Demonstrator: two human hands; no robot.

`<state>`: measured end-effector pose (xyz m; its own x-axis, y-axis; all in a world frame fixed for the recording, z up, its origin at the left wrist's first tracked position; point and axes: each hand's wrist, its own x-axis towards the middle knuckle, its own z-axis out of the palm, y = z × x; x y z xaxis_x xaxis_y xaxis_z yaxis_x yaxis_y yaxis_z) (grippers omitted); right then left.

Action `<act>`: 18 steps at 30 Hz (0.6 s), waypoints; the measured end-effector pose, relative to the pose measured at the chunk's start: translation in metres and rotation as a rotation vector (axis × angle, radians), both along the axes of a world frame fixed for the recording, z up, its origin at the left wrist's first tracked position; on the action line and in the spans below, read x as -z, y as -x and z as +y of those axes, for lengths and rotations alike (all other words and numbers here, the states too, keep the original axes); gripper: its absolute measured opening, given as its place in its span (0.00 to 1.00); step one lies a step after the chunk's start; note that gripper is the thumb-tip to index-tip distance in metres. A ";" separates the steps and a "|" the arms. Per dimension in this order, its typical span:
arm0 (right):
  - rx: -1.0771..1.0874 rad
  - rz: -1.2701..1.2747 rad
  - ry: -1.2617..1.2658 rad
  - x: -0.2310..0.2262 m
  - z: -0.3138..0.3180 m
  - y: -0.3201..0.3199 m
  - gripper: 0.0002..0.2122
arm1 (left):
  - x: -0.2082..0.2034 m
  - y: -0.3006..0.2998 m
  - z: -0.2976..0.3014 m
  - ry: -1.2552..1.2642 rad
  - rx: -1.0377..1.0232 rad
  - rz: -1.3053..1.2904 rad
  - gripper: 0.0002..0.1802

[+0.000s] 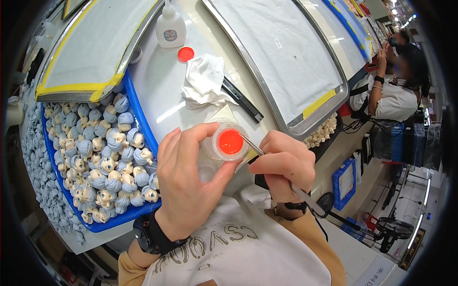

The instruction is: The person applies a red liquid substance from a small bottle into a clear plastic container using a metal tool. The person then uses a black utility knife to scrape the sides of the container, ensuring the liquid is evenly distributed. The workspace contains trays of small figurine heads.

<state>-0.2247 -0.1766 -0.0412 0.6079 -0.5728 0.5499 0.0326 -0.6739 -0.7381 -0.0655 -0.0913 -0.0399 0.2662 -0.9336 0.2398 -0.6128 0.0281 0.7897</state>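
1. Head view: jar (231,158), right of the blue tray (124,218). Presumably light, stiff, slick-walled; best gripped by opposite sides and kept level, lest the filling spill.
2. Appearance: round, clear, open-topped; glossy bright red filling (230,141).
3. Left hand (183,171), just right of the blue tray: thumb and forefinger pinching the jar.
4. Right hand (286,167), farther right: curled fingers pinching a slim metal tool (306,197), tip at the jar's rim.
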 end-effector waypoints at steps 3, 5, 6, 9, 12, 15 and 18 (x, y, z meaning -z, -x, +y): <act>-0.025 -0.034 -0.104 0.006 0.000 0.004 0.09 | 0.000 0.001 0.001 -0.003 -0.003 0.001 0.24; -0.033 -0.082 -0.209 0.006 0.002 0.004 0.08 | 0.000 0.001 0.001 0.002 -0.005 0.001 0.24; -0.039 -0.115 -0.272 0.006 0.003 0.003 0.08 | 0.000 0.001 0.001 0.006 -0.005 0.001 0.24; -0.028 -0.194 -0.382 0.008 0.006 -0.001 0.07 | 0.001 0.001 0.000 0.015 -0.009 -0.003 0.24; 0.013 -0.317 -0.436 0.013 0.008 0.000 0.08 | 0.001 0.002 0.000 0.020 -0.013 0.002 0.24; 0.021 -0.340 -0.421 0.009 0.007 0.002 0.08 | 0.002 0.002 0.000 0.019 -0.018 0.010 0.24; 0.041 -0.227 -0.398 0.004 0.009 0.002 0.10 | 0.001 0.002 0.000 0.020 -0.022 -0.005 0.24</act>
